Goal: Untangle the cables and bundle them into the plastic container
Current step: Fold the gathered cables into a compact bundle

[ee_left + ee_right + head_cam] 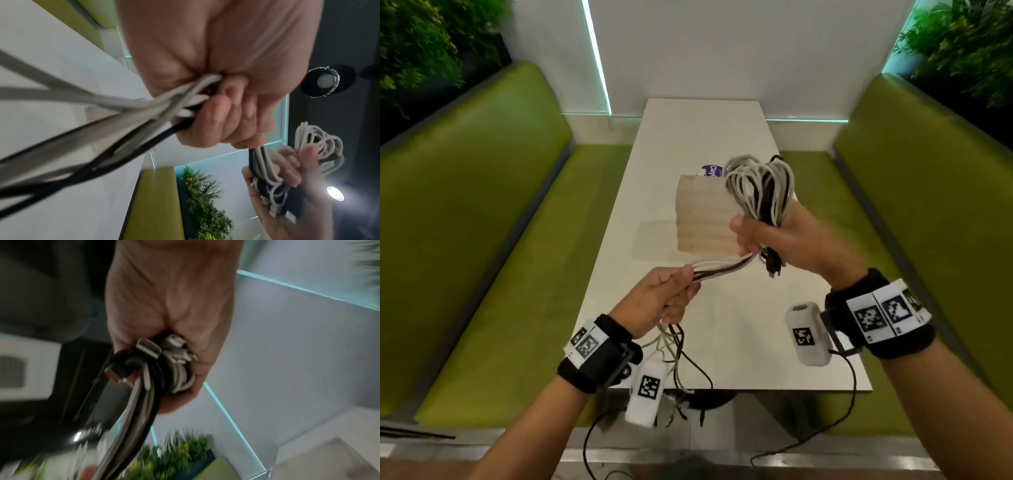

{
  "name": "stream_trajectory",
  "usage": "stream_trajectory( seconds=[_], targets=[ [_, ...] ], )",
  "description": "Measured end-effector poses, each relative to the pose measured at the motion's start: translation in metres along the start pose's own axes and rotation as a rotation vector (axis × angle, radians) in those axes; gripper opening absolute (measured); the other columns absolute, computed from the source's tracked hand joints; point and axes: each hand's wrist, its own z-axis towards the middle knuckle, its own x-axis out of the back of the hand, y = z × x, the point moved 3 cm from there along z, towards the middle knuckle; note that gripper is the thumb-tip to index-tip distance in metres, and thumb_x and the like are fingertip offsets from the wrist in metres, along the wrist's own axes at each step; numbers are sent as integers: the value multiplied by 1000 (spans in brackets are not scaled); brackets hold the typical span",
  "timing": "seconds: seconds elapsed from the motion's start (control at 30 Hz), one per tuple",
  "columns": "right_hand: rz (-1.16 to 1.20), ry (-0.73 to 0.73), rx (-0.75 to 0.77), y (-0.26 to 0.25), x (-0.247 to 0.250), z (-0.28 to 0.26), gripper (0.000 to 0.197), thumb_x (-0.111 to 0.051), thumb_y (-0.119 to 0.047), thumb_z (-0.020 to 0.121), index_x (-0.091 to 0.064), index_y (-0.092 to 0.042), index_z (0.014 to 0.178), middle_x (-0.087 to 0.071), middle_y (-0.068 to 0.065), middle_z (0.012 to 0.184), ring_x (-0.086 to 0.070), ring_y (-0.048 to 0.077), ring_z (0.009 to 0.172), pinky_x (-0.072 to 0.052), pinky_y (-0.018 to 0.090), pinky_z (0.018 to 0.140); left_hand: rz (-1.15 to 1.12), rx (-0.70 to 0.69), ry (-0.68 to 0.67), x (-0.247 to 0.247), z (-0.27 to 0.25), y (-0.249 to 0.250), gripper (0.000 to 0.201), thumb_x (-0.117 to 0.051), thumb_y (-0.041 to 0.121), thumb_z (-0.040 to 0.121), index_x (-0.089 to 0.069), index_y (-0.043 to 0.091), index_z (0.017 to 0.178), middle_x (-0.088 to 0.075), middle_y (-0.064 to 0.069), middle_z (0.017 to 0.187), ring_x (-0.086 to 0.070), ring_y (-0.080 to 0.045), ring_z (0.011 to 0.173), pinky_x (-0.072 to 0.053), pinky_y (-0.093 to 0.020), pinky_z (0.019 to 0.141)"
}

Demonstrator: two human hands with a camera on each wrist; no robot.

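A bundle of white, grey and black cables (758, 186) is looped above the table, and my right hand (774, 236) grips the base of the loops, with plug ends (164, 348) poking from the fist. From there a straight run of the same cables (722, 269) leads down-left to my left hand (671, 294), which grips it. Loose tails (674, 353) hang below that hand past the table's near edge. The left wrist view shows the left hand's fingers (216, 116) curled round the strands. A translucent ribbed plastic container (702, 219) stands on the table behind the hands.
The narrow white table (739, 342) runs between two green benches (482, 222), (928, 192). A purple label (712, 170) lies behind the container. Plants stand at both far corners. Thin black wires hang from my wrist cameras below the table's near edge.
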Motion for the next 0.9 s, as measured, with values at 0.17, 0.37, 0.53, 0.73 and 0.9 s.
stream_trajectory(
  seconds=[0.17,0.37,0.53,0.73,0.9],
  targets=[
    [-270,-373,-134,-8,-4,-2,13,-70,-31,83,-66,-20,89,-64,-13,68,-53,1,57,-41,8,55,23,65,-51,-7,-2,7,45,-46,47,91,-59,11,68,-23,10,49,-18,-6,41,-19,-18,41],
    [-386,-586,-271,13,-19,-5,15,-80,-33,72,-66,-32,69,-61,-10,61,-53,10,55,-46,27,56,-3,59,-108,-22,0,5,35,-40,27,88,-68,8,77,-34,9,50,-20,-8,43,-19,-21,44],
    [-600,-599,-219,22,-15,-4,29,-72,-43,75,-60,-20,89,-60,-2,95,-62,26,69,-55,43,61,-82,162,-267,-22,1,-1,51,-34,31,86,-65,-1,110,-66,-17,83,-51,-19,54,-41,-31,55],
    [-968,-750,-28,17,-38,-5,18,-60,-30,88,-62,-20,103,-64,-5,88,-54,18,80,-36,28,69,-95,446,-419,-22,10,2,116,-37,91,61,-56,-5,122,-62,-35,113,-68,-38,93,-53,-42,84],
    [-1027,-829,-47,28,-56,-7,16,-56,-28,87,-63,-22,100,-58,-9,74,-55,17,71,-36,27,62,373,437,-347,-39,10,-2,48,-67,37,81,-56,3,114,-69,-17,93,-67,-26,74,-54,-35,71]
  ],
)
